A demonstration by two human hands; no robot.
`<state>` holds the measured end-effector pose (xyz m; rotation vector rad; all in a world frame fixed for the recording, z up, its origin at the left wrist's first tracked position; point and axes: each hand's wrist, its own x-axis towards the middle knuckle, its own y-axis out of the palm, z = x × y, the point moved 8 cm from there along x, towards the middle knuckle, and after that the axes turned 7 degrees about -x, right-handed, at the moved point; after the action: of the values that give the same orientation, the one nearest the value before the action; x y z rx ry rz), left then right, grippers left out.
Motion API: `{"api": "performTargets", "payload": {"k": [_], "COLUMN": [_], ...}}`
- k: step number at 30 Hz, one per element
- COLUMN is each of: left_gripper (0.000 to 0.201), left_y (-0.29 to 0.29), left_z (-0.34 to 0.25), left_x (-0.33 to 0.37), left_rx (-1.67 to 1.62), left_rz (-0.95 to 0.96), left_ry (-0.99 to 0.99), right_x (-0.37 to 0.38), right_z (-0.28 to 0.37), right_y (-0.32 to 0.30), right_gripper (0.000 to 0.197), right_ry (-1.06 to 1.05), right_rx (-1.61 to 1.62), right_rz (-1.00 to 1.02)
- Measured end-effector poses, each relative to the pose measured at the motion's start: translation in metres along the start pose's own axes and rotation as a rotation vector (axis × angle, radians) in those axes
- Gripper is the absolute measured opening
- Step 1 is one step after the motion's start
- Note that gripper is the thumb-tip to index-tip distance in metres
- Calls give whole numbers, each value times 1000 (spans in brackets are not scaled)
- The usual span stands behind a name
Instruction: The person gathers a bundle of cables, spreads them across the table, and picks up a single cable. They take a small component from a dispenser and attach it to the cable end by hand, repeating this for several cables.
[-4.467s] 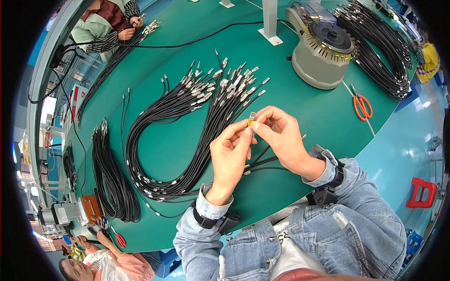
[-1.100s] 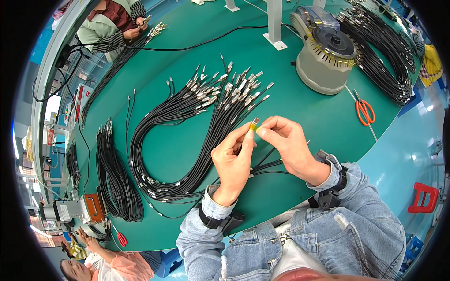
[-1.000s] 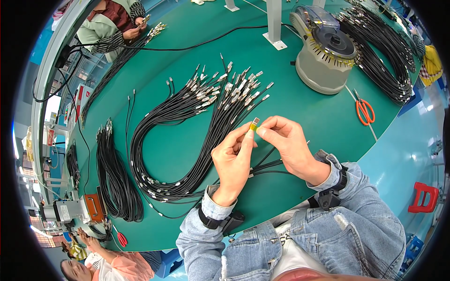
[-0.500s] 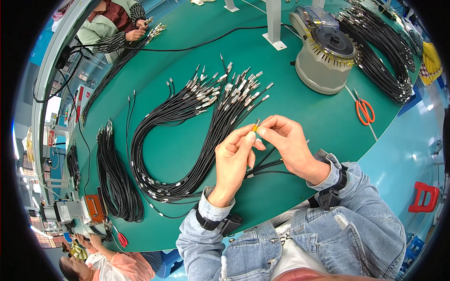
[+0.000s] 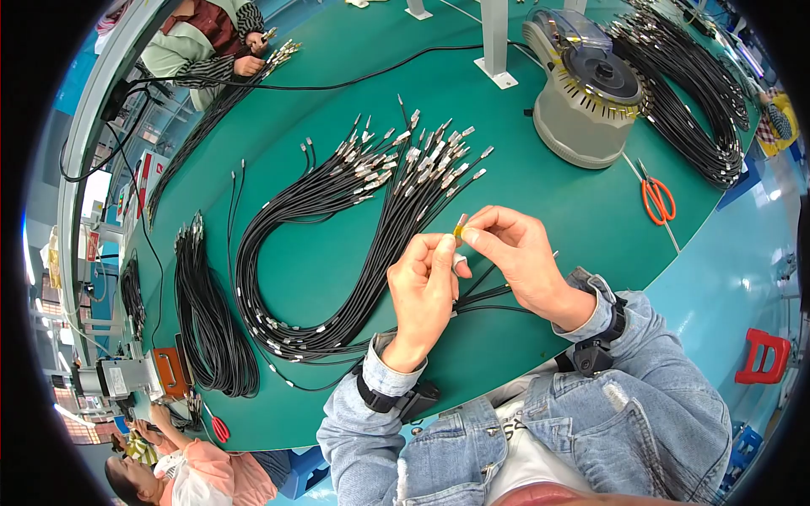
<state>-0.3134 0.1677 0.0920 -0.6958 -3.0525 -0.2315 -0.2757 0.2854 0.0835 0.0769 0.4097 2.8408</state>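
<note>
My two hands meet over the green table, just right of a large bundle of black cables (image 5: 308,344) with metal-tipped ends. Between my fingertips is a cable end with a strip of yellow tape (image 5: 459,229) around it and a small metal tip pointing up. My right hand (image 5: 527,266) pinches the taped part between thumb and fingers. My left hand (image 5: 422,291) is closed just below and left of it, its thumb and forefinger at the cable end. A white tag (image 5: 460,261) shows beneath the left fingers. Several black cables pass under both hands.
A round grey tape dispenser (image 5: 586,110) with yellow strips stands beyond my right hand, near orange-handled scissors (image 5: 656,198). More cable bundles lie at left (image 5: 207,329) and far right (image 5: 700,126). A metal post (image 5: 494,46) rises at the back. Two co-workers sit at the left.
My left fingers have shifted slightly on the cable end, thumb now straighter. The right hand is almost unmoved. The co-worker at lower left has moved their arms.
</note>
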Motion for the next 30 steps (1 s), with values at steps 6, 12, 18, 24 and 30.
{"api": "performTargets", "payload": {"k": [6,12,18,24,30], "left_gripper": [17,18,22,25,26], "left_y": [2,1,0,-1,3], "left_z": [1,-8,0,11,15], "left_x": [-3,-4,0,2,0], "left_rx": [23,103,-67,-189,-188], "left_rz": [-18,-36,12,55,101], "left_ry": [29,158,-5,-165,-203], "right_x": [0,1,2,3,4], "right_z": [-1,-6,-8,-1,-2], "right_y": [0,2,6,8,12], "right_gripper": [12,13,13,16,14], "right_ry": [15,76,126,84,81], "right_rx": [6,69,78,75,93], "right_rz": [-9,52,94,80,143]}}
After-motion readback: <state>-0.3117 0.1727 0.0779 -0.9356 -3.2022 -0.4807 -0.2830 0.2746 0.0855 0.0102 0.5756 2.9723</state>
